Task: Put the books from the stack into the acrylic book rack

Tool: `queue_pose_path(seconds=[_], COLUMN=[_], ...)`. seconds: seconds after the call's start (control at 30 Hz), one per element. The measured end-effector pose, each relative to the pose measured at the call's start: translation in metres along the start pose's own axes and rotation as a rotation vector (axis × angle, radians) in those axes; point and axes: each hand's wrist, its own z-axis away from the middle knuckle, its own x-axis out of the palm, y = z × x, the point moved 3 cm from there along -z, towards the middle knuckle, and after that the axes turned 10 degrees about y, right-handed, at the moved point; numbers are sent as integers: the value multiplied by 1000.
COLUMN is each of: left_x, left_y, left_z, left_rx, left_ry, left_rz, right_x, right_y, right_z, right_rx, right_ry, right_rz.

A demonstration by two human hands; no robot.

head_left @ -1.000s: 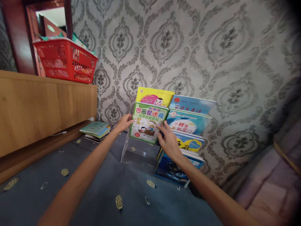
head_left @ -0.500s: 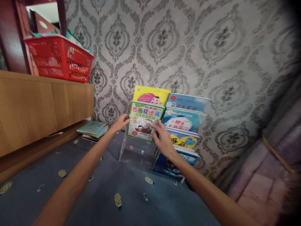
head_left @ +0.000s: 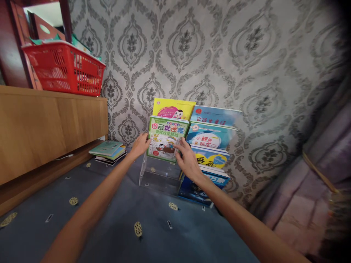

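A green picture book (head_left: 168, 140) leans upright in a clear acrylic book rack (head_left: 161, 179), in front of a yellow book (head_left: 168, 106). My left hand (head_left: 140, 144) is closed at the book's left edge, its fingertips partly hidden there. On the right edge of the cover, my right hand (head_left: 188, 160) grips with thumb and fingers bent. Beside it, the rack's right side holds a blue storybook (head_left: 214, 116), a light blue book (head_left: 211, 137), a yellow-and-blue book (head_left: 216, 160) and a dark blue book (head_left: 197, 190) in front.
A short stack of books (head_left: 108, 150) lies left of the rack, by a wooden cabinet (head_left: 55, 124). On the cabinet sits a red plastic basket (head_left: 65, 69). Patterned wallpaper (head_left: 175, 47) rises behind, and a tied curtain (head_left: 298, 197) hangs at right. Blue patterned cloth (head_left: 117, 226) covers the surface.
The view has shifted slightly, so rack and books appear a little further left. Both hands stay at the green book's edges, and the book stays in the same tier.
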Motion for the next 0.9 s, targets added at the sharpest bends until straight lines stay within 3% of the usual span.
queue_pose_path(seconds=[0.7, 0.9], left_x=[-1, 6], left_y=[0, -26], left_z=[12, 30], left_rx=[11, -11], left_ry=[-36, -71], left_rz=[-57, -151], right_x=[9, 11], right_y=[-8, -7], right_z=[12, 17], right_rx=[-8, 15], right_ry=[-24, -51], right_rz=[-46, -50])
